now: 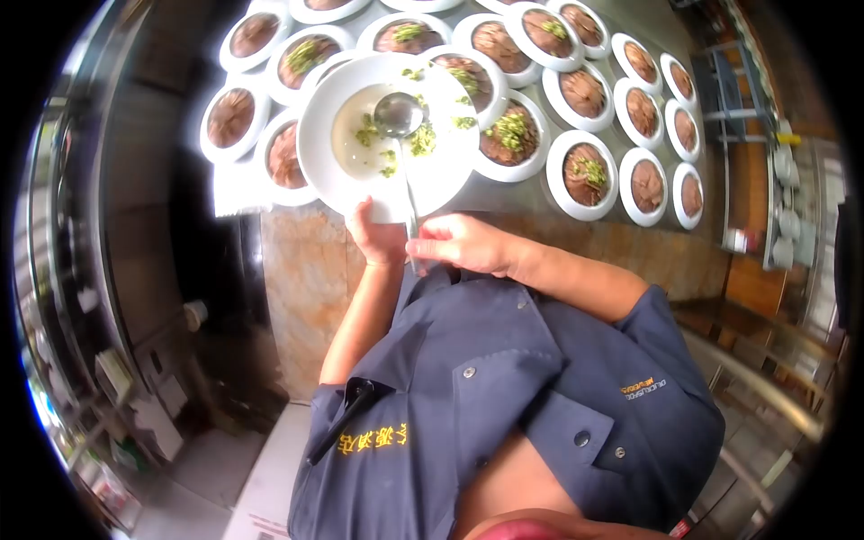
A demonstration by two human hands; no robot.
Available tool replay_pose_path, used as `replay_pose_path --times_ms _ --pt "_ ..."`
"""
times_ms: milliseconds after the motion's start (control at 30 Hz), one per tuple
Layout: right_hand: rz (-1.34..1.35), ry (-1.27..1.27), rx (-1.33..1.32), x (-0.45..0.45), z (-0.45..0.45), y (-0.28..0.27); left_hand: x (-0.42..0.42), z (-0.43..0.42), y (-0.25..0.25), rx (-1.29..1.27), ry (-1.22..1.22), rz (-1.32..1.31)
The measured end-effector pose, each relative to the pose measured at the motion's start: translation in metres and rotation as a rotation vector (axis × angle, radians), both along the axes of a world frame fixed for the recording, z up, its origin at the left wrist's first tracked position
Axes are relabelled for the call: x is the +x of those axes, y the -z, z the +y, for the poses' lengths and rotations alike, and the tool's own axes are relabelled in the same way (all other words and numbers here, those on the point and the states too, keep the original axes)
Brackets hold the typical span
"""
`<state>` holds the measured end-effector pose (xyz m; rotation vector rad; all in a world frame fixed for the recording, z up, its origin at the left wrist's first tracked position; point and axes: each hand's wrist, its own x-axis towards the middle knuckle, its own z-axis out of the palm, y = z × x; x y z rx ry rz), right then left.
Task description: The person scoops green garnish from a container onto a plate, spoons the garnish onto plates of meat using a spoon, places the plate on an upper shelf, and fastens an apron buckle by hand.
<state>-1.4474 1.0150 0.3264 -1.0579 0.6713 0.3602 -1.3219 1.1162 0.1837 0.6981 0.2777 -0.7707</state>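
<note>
My left hand (378,236) grips the near rim of a wide white bowl (324,171), with the thumb over the edge. The bowl is tilted, and bits of chopped green garnish (423,139) lie scattered inside it. A metal spoon (399,115) rests with its head in the bowl and its handle running down over the rim. My right hand (468,243) is closed around the end of that handle. Just beyond the bowl stand white dishes of sliced brown food; a near one (510,135) carries green garnish, as does another dish (583,174) to the right.
Several more filled dishes cover the metal table (531,200), some overlapping or stacked on rims. Plain brown portions, such as the dish (234,121) at left, sit among garnished ones. Shelving (90,360) stands at the left, and a rack with white cups (785,207) at the right.
</note>
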Motion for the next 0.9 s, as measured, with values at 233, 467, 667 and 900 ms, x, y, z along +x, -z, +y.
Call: replay_pose_path --times_ms 233,467,667,900 --pt "-0.093 -0.054 0.383 0.047 0.080 0.011 0.020 0.140 0.018 0.046 -0.058 -0.172" --pt "-0.238 -0.343 -0.326 0.112 0.095 0.009 0.078 0.196 -0.041 0.036 -0.280 -0.174" --pt "-0.269 -0.557 -1.197 0.194 0.081 -0.042 0.171 0.206 -0.037 0.067 -0.373 -0.243" --pt "-0.358 -0.384 -1.293 0.320 0.089 -0.030 0.304 0.221 -0.044 0.051 -0.402 -0.192"
